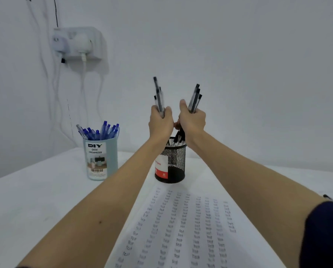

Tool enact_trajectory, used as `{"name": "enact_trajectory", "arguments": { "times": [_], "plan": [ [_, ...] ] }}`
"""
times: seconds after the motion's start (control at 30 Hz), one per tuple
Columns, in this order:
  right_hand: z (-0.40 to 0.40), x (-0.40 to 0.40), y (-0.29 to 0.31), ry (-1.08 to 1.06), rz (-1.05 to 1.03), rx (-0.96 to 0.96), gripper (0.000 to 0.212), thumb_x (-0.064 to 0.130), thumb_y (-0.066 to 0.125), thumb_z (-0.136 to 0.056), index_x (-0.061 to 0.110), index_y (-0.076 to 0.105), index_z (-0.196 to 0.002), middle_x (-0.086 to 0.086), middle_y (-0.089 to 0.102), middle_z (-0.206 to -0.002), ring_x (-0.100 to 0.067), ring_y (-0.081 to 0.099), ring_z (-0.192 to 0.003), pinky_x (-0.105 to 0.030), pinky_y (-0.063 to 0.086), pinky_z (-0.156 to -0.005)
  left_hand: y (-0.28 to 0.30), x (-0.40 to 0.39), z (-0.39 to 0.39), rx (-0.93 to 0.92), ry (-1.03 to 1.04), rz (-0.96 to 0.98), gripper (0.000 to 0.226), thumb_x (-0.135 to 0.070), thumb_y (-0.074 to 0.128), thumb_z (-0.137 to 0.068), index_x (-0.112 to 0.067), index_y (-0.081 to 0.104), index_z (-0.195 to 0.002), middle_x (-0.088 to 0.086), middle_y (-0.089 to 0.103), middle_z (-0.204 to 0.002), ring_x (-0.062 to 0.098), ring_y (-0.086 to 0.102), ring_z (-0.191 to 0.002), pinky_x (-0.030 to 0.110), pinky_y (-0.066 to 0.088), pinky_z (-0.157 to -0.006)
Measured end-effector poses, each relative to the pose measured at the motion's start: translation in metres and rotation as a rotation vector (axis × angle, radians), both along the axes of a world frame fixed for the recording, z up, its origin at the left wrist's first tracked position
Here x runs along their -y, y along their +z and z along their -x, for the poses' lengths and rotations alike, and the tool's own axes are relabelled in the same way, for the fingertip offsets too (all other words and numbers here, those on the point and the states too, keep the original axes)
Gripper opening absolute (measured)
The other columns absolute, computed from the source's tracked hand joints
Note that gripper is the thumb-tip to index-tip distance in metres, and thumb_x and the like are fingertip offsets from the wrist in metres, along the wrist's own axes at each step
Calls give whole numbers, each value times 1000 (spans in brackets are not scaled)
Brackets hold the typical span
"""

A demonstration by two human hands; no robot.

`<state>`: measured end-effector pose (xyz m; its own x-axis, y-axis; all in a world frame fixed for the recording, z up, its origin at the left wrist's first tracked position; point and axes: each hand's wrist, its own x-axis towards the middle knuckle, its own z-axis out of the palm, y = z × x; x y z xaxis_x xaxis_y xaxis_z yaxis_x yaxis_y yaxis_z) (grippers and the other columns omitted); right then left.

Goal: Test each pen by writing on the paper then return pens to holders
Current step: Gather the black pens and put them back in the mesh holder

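— How far along does this look?

— Late, I'd judge. The paper (188, 229) lying on the counter (36, 200) toward its near edge is covered in columns of the word "Test", and the blue holder (100, 161) toward the far left of the counter is already full of blue pens (101, 130).

— And the hands?

— Both are raised above the black mesh holder (171, 161), which stands just beyond the paper's far edge. The left hand (160, 120) is closed in a fist round a bunch of black pens (158, 95), and the right hand (192, 120) is clenched round another bunch (194, 97) (caps up, both bundles).

— So what's left?

— Probably lowering these bunches into the mesh holder, where a few pens already stand. Something dark shows at the right edge, beside the sleeve (324, 235); whether it is more pens, I cannot tell.
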<state>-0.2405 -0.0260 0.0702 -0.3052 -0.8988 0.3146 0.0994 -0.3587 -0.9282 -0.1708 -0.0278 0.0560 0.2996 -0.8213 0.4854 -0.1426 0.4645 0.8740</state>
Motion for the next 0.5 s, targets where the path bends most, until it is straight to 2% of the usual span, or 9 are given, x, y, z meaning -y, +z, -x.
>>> {"name": "enact_trajectory", "arguments": {
  "times": [0.07,0.17,0.23,0.3,0.4,0.5],
  "plan": [
    [1,4,-10,11,-40,-58,27,27,59,-90,9,54,-71,-3,56,-62,-3,48,-28,-15,42,-39,-6,3,-1,73,18,-53,14,-26,46,-96,-20,46,-83,6,59,-85,20,57,-79,22,39,-59],
    [3,7,-17,20,-95,-73,11,12,59,-87,3,57,-80,-5,56,-60,-4,48,-27,-12,39,-35,-6,2,-3,117,43,-83,4,-17,48,-93,-15,50,-96,6,61,-94,17,55,-79,18,37,-55],
    [4,6,-16,11,-106,-84,6,6,59,-84,1,57,-85,-6,56,-60,-6,50,-27,-13,39,-35,-6,-2,-5,125,53,-108,20,-9,48,-89,-13,49,-109,8,62,-104,18,58,-86,16,35,-54],
    [4,5,-15,27,-103,-82,7,4,61,-81,2,56,-86,-8,56,-61,-11,53,-31,-16,43,-38,-6,-8,-8,119,41,-120,25,-6,49,-86,-15,51,-109,7,64,-106,18,61,-94,15,35,-55],
    [4,0,-14,52,-86,-83,14,4,64,-76,6,54,-84,-8,57,-65,-13,54,-36,-18,45,-41,-9,-13,-12,117,13,-146,19,-9,52,-84,-20,57,-98,5,67,-105,16,62,-94,19,39,-59],
    [3,-5,-11,57,-85,-84,21,18,67,-76,6,58,-91,-7,62,-68,-17,60,-52,-22,43,-49,-11,-13,-14,96,-20,-163,16,-18,58,-84,-23,56,-99,5,66,-109,17,62,-100,24,43,-69]
  ]
}}
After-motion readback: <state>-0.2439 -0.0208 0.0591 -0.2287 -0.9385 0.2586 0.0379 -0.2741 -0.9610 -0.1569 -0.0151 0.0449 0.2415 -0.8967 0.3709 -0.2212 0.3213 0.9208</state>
